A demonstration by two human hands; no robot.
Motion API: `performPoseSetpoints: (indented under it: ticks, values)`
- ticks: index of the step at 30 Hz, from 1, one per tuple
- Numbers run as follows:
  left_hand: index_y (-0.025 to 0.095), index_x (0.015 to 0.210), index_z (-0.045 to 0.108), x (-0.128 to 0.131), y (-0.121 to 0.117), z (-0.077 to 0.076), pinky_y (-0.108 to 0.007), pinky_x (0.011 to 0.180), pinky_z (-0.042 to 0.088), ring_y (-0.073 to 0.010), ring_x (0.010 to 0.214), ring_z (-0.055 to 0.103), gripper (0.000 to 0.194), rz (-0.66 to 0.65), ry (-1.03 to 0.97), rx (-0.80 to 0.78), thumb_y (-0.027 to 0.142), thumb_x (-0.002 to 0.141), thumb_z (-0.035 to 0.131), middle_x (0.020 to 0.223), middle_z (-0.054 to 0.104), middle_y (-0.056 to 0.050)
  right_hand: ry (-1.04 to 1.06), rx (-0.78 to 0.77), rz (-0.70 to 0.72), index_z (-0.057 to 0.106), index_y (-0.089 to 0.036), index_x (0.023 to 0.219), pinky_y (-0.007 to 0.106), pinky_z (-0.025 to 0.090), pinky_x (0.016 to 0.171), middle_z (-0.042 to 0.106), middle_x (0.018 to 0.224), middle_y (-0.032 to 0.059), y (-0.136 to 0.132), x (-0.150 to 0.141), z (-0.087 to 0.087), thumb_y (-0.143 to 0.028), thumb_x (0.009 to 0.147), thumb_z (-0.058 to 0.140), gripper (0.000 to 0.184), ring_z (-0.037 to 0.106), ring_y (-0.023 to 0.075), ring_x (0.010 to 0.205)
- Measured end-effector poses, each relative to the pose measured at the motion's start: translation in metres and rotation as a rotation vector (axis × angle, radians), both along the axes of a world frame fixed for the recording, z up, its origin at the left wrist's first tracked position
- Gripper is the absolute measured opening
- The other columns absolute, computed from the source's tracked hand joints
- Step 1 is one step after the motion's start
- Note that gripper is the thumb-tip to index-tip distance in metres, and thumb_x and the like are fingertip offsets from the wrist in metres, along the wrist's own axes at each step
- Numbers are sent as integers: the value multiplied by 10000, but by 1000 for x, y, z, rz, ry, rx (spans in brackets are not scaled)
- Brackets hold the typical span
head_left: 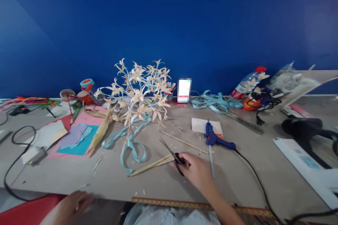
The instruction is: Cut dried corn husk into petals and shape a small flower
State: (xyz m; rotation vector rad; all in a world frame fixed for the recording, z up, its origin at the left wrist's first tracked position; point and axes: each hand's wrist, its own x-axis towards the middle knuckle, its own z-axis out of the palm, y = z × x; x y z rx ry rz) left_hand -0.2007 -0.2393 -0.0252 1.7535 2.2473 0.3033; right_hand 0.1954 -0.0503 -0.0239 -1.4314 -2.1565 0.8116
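Note:
My right hand [192,167] is closed around the black handles of a pair of scissors [172,151], whose blades point up and left over the table. A pale dried husk strip [148,169] runs along the tabletop to the scissors; whether my fingers touch it is hidden. Low at the table's front edge, my left hand [79,200] is smeared by motion, and its fingers cannot be made out. Beyond the hands stands a bunch of cream husk flowers [142,95] on light-blue stems, with a loose blue ribbon [133,147] trailing in front.
A blue glue gun [218,139] rests on white card to the right, its cord running toward the front edge. A thin stick [185,141] lies behind the scissors. Coloured paper sheets [76,140] are at left. A phone [184,90], ribbon coil [211,102] and bottle [245,84] line the back.

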Motion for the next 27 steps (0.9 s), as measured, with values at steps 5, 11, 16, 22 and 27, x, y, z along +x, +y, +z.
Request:
performPoseSetpoints:
  ticks: [5,11,16,22,27]
  values:
    - [242,953,662,79,87,23,-260,742,525,-188,822,659,233,-232,-169,112,369,932,468,932,691,-44,-117,86,62,690,-219,816,255,369,621,710,791,28,15,-13,18,-390,830,648,176,630,201,731]
    - [171,956,660,164,144,13,-415,845,491,-274,963,595,143,-495,86,109,205,893,536,988,639,-104,-250,152,54,692,-235,935,274,400,719,724,932,47,29,-18,22,-403,831,659,201,648,227,884]
    - [169,852,621,166,133,23,-392,795,485,-248,895,590,202,-625,60,54,113,921,440,912,638,-80,-359,110,87,705,-231,854,276,413,705,709,972,54,35,-35,18,-453,837,632,234,655,229,878]
    - [195,880,607,144,111,52,-334,755,470,-206,807,590,186,-671,-120,73,150,943,438,842,640,-51,-371,37,95,678,-191,929,325,432,716,716,913,115,43,-70,10,-388,792,653,242,661,283,866]
    - [209,977,617,135,117,57,-324,777,479,-209,871,602,200,-664,-170,154,179,959,421,915,646,-65,-253,-25,146,619,-186,1055,303,429,682,720,875,90,48,-82,15,-363,744,718,371,661,263,826]
